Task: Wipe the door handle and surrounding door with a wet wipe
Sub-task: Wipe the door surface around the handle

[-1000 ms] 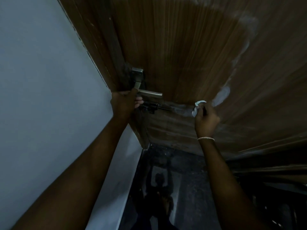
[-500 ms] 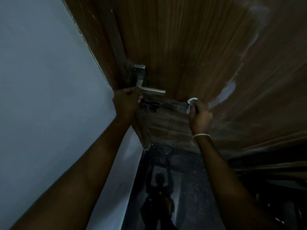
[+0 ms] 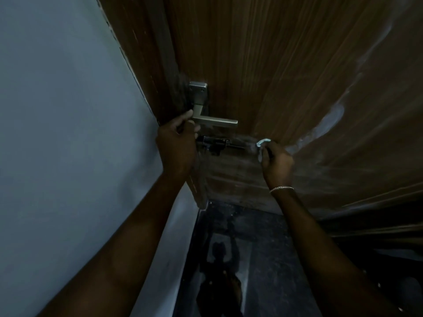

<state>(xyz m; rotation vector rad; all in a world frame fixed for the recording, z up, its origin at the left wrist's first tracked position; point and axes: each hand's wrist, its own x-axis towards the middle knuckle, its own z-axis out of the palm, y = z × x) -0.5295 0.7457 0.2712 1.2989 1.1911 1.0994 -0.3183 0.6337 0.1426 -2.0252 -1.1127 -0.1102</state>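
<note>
A brown wood-grain door (image 3: 274,65) fills the upper right of the head view. Its silver lever handle (image 3: 215,121) sticks out from a square plate. My left hand (image 3: 177,143) grips the door's edge right beside the base of the handle. Pressed to the door to the right of a dark sliding bolt (image 3: 217,144), my right hand (image 3: 277,162) is shut on a crumpled white wet wipe (image 3: 263,143). A thin bracelet circles that wrist.
A pale grey-blue wall (image 3: 68,133) fills the left side. Pale wet smears (image 3: 329,120) streak the door to the right of the wipe. Below, a dark glossy floor (image 3: 263,259) reflects a person's silhouette.
My right hand has slid the wipe leftward along the door, toward the bolt. The left hand has kept its hold by the handle; the view has shifted slightly.
</note>
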